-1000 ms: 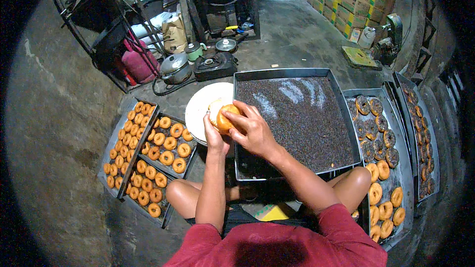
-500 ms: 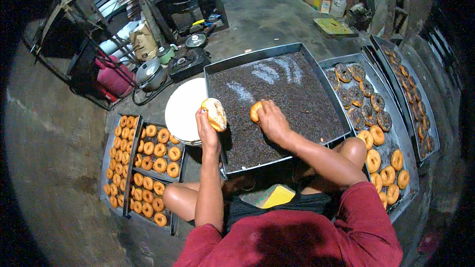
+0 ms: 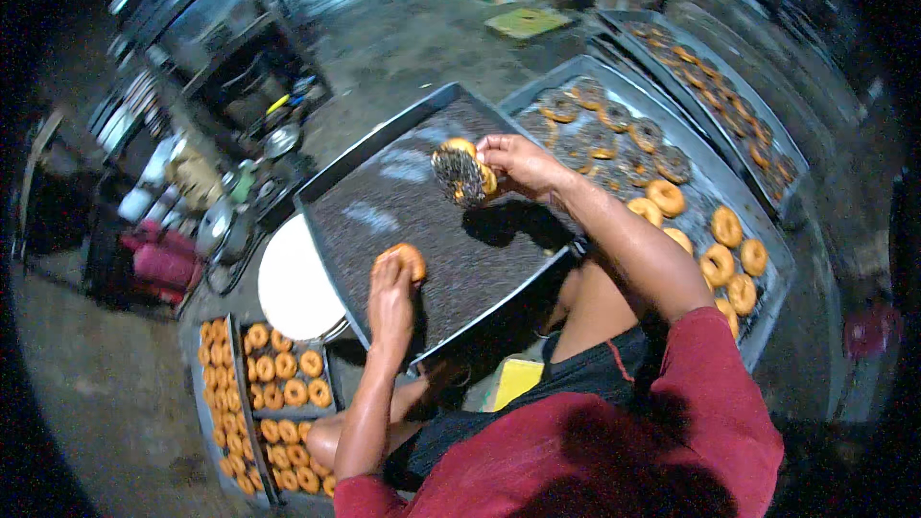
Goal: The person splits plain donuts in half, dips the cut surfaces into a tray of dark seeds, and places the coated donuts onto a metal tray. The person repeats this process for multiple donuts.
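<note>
A square metal tray [image 3: 317, 194] filled with dark chocolate sprinkles [image 3: 460, 273] lies across the middle. My left hand [image 3: 391, 297] presses a doughnut [image 3: 411, 259] down onto the sprinkles near the tray's left side. Raised over the far right part of the tray, my right hand [image 3: 518, 165] grips a sprinkle-coated doughnut [image 3: 459, 176] by its edge, the dark face tilted outward. To the left of the tray stands a round tub of white cream [image 3: 297, 273], partly hidden behind it.
On the right, a long tray [image 3: 767, 269] bears coated doughnuts [image 3: 614, 115] and plain ones [image 3: 726, 226]. Another filled tray [image 3: 662, 24] lies beyond it. Trays of plain doughnuts [image 3: 285, 364] are at lower left. A pink gas cylinder [image 3: 161, 264] and pots stand at far left.
My right hand has lifted its doughnut from the sprinkles, showing a dark coating. My left hand has brought its cream-topped doughnut down onto the sprinkles. The view has turned toward the right.
</note>
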Available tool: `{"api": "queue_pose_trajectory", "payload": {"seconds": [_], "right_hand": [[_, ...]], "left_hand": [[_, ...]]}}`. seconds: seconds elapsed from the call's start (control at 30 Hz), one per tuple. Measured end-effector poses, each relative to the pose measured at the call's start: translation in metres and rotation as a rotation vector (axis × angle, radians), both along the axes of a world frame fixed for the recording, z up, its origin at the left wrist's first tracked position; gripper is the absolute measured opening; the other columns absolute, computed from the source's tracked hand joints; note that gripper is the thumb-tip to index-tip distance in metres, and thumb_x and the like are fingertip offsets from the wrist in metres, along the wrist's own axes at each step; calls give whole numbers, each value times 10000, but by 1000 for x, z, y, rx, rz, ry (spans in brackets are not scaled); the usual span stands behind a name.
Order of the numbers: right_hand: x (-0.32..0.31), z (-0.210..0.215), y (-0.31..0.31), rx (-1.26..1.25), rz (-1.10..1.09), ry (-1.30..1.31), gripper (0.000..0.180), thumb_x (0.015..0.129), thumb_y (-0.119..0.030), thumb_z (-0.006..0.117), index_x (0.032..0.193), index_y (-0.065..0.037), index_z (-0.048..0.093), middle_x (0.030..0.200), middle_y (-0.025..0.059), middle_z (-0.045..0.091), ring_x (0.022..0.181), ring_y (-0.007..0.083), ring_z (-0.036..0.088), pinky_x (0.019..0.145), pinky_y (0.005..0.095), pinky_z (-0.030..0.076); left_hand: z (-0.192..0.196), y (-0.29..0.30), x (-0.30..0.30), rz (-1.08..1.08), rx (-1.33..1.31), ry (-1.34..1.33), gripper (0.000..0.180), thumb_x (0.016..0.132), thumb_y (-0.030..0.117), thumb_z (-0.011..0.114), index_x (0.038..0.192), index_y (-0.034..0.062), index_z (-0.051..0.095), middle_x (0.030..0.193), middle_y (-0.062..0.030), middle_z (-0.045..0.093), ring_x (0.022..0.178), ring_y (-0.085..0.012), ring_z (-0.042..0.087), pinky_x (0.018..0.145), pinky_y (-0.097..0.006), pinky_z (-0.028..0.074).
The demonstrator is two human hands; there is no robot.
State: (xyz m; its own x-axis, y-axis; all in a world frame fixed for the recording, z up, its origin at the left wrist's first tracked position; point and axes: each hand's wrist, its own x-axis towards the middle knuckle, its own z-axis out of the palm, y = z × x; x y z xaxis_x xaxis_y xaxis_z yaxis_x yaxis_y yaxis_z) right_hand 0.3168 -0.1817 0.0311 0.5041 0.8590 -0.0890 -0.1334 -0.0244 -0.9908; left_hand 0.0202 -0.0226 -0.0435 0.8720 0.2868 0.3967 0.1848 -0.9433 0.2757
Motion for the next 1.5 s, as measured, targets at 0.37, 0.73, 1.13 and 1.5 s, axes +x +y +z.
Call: {"api": "queue_pose_trajectory", "payload": {"seconds": [0.37,0.73,1.13,1.5], "right_hand": [[99,-27,-306,-72,-753,-98,175,912,-182,583,997,-43,650,1009,49,648,911,159,636,746,383,558],[181,-101,-431,-619,-1188,119,283,928,-328,515,940,-84,659,807,69,695,639,209,679,479,397,569],[176,-105,-436,-812,-1244,-827,360,978,-322,547,1064,-3,693,824,158,685,684,192,668,566,326,513],[86,-56,-397,344,-721,321,337,984,-139,564,1272,36,573,1236,154,644,1103,279,647,971,450,531]], "left_hand": [[3,22,-13,120,-409,221,340,981,129,554,1267,-46,612,1326,-260,581,1231,-396,576,1052,-414,444],[94,-30,143,-12,-1665,-200,332,1025,205,497,1293,20,561,1184,-80,650,1012,-203,648,866,-373,543],[77,-179,297,-484,-2034,357,317,1047,193,408,1278,31,554,1202,-95,653,1107,-231,636,938,-419,530],[42,-296,375,-561,-1706,745,276,1038,241,472,1193,67,618,1052,-53,682,916,-171,669,727,-331,570]]}}
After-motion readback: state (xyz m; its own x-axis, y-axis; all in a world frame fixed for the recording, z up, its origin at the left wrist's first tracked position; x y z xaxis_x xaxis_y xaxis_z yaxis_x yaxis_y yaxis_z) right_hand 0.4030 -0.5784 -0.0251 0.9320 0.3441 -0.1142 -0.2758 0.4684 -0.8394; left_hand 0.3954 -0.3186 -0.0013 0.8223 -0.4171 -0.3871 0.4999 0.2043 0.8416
